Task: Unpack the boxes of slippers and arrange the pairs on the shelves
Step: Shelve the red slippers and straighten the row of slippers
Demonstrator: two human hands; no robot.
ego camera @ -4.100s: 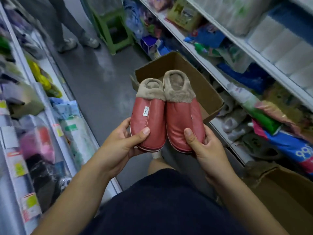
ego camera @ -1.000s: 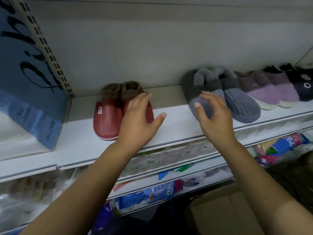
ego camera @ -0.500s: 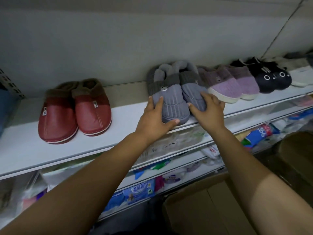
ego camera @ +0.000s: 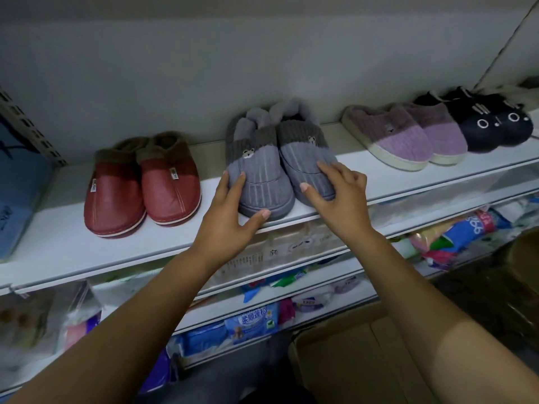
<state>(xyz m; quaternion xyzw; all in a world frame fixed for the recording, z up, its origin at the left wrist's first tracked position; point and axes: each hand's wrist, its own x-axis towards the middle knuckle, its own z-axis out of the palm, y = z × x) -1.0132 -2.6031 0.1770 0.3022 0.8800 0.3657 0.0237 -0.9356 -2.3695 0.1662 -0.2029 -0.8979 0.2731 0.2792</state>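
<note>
A grey ribbed pair of slippers (ego camera: 259, 170) with small bear patches stands on the white shelf (ego camera: 73, 246), toes toward me. My left hand (ego camera: 230, 217) grips the toe of the left grey slipper, fingers along its outer side and thumb under its front. My right hand (ego camera: 338, 196) holds the toe of the right grey slipper (ego camera: 303, 150), fingers over its top and thumb between the two. A red pair of slippers (ego camera: 140, 188) with brown fleece cuffs stands just left of them.
To the right on the same shelf stand a purple pair (ego camera: 408, 135) and a black cat-face pair (ego camera: 495, 123). A blue package (ego camera: 17, 193) leans at the far left. Lower shelves hold packaged goods. An open cardboard box (ego camera: 350, 360) sits below.
I set the red pair on the shelf and let go of it. Both hands moved right onto the grey pair, which now sits closer to the red pair.
</note>
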